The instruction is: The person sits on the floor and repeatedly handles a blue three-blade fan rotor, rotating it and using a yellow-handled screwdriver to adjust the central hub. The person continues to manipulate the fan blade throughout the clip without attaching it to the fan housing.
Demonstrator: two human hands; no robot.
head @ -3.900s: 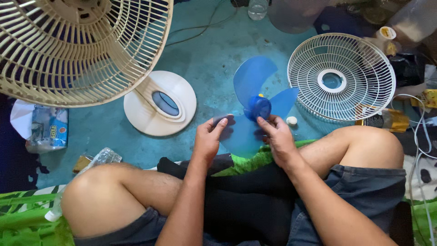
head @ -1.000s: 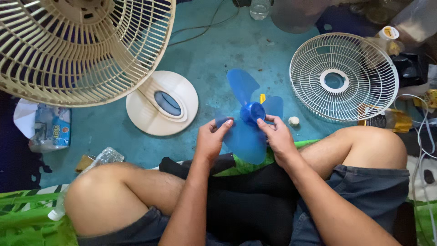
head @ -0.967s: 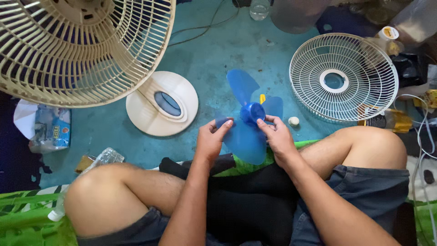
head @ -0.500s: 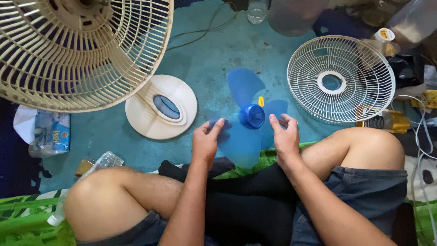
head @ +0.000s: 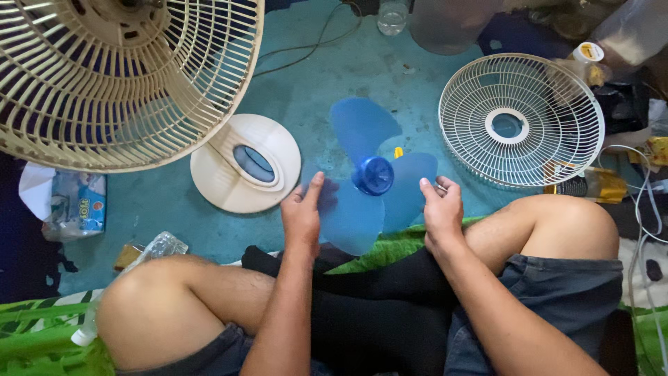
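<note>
1. My left hand (head: 303,212) lies open, fingers straight and together, the tips touching the near-left blade of the blue fan blade (head: 369,182). It grips nothing.
2. My right hand (head: 441,209) is loosely curled at the edge of the right-hand blade, fingers bent against its rim. It touches the rim; I cannot tell whether it pinches it.
3. The fan blade lies flat on the teal floor (head: 327,76) just ahead of my crossed legs, hub (head: 374,175) up, three blades spread. A small yellow piece (head: 398,152) shows just behind the hub.
4. Handling, as I judge it: thin translucent plastic, so light, and the blades will flex if lifted by a tip. The smooth surface may be slippery. The thick hub is the stiff part and the best place to take hold; failing that, two opposite blade edges close to the hub.
5. Around it: the cream fan base (head: 245,164) to the left, the fan's rear grille (head: 118,73) looming at upper left, and the loose white front grille (head: 522,120) to the right, well apart from the blade.
6. A green mat (head: 390,247) lies under my legs, touching the near blade.
</note>
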